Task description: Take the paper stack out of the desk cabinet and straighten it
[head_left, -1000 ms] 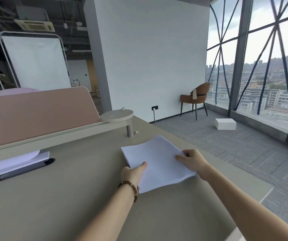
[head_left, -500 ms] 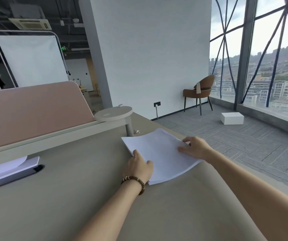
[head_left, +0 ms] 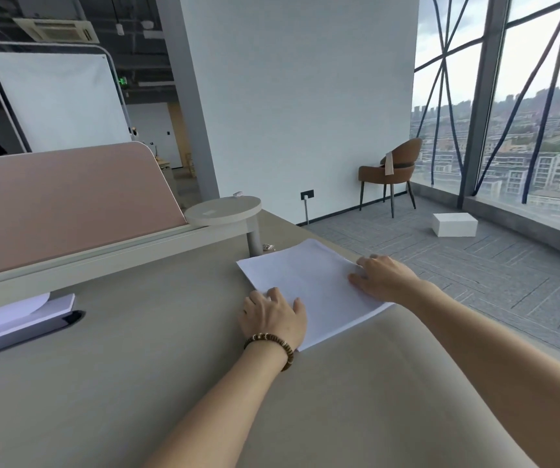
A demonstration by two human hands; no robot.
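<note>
Lying on: the paper stack [head_left: 309, 282] rests flat on the beige table [head_left: 137, 383], near its far right corner, turned at an angle to the table edge.
Left hand: the left hand [head_left: 273, 317] lies palm down on the stack's near left corner, fingers together and bent over the edge; a brown bead bracelet [head_left: 272, 346] circles the wrist.
Right hand: the right hand [head_left: 381, 276] presses flat on the stack's right edge, fingers spread forward, gripping nothing.
Stack state: sheets look mostly aligned; the near right edge shows slight layering.
Behind the stack: a round shelf [head_left: 223, 211] on a post stands just beyond it, joined to a pink divider panel [head_left: 62, 204].
Left side: a white pad on a dark tray [head_left: 18, 320] sits well apart from the stack.
Floor: a brown chair [head_left: 390, 172] and a white box [head_left: 454, 224] stand by the window.
</note>
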